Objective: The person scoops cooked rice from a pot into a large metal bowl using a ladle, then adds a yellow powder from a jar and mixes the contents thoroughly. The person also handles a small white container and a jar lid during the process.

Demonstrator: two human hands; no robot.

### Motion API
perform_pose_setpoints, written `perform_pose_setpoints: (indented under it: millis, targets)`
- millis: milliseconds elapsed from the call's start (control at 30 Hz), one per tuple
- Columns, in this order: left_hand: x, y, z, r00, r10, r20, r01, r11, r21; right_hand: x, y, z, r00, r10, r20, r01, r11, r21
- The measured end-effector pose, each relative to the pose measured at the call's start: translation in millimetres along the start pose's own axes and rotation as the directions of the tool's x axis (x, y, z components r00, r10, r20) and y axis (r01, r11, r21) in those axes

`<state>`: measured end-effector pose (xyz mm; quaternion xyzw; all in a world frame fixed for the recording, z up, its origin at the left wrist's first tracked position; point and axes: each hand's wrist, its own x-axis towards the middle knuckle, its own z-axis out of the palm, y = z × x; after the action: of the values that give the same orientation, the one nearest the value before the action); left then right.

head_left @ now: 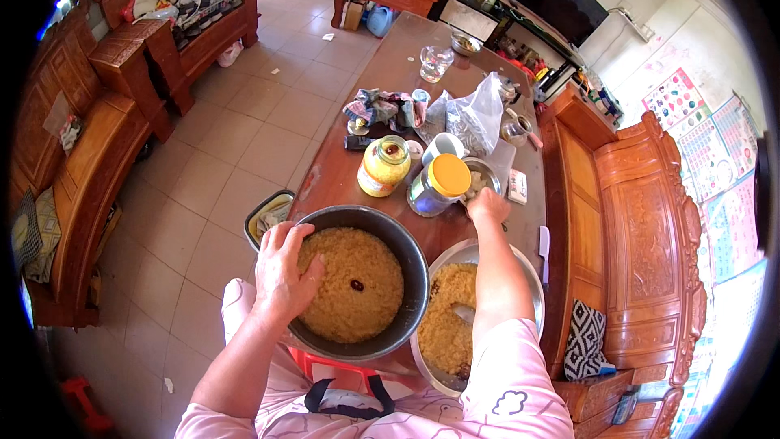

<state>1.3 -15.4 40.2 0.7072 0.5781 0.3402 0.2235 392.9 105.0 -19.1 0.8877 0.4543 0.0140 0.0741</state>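
My left hand (285, 268) straddles the rim of a dark cooking pot (420, 292), with its thumb inside the wall. Yellowish cooked grain (353, 262), probably rice, fills much of the pot, and a dark red date (357, 285) lies on top. My right hand (489, 206) reaches into a small metal bowl (492, 169) of pale lumps (475, 184); its fingertips are hidden. Under my right forearm is a wide metal basin (539, 292) of similar grain (448, 323), with a spoon-like utensil (464, 313) partly visible.
Beyond the pot stand an open glass jar (384, 166) of yellow contents, a yellow-lidded jar (439, 185) and a white mug (443, 147). A plastic bag (475, 113) sits behind them. A white-handled knife (543, 250) lies at the table's right edge. A bin (268, 213) stands left.
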Motion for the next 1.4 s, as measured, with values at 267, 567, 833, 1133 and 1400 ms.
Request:
perform_pose_setpoints:
  millis: [267, 567, 833, 1133, 1400]
  targets:
    - [3.6, 0.9, 2.8, 1.000, 0.001, -0.007, -0.001, 1.000, 0.016, 3.5, 11.9, -13.2, 0.975, -0.018, 0.223, -0.010, 0.992, 0.125]
    - [4.3, -2.9, 6.0, 0.999, 0.023, -0.032, -0.023, 1.000, 0.011, 4.7, 23.3, -11.0, 0.971, -0.029, 0.238, 0.000, 0.992, 0.124]
    - [3.1, -0.4, 4.2, 1.000, 0.017, -0.015, -0.017, 0.999, 0.036, -15.7, 24.0, 5.5, 0.956, -0.276, 0.098, 0.277, 0.961, 0.005]
    - [3.6, -2.6, 5.1, 0.999, 0.028, -0.017, -0.028, 0.999, 0.042, -5.3, 42.3, 16.7, 0.926, -0.366, 0.090, 0.333, 0.906, 0.262]
    - [3.8, -1.4, 3.6, 1.000, 0.018, -0.006, -0.018, 0.998, 0.054, 4.7, 34.1, 30.7, 0.894, -0.448, -0.026, 0.447, 0.885, 0.134]
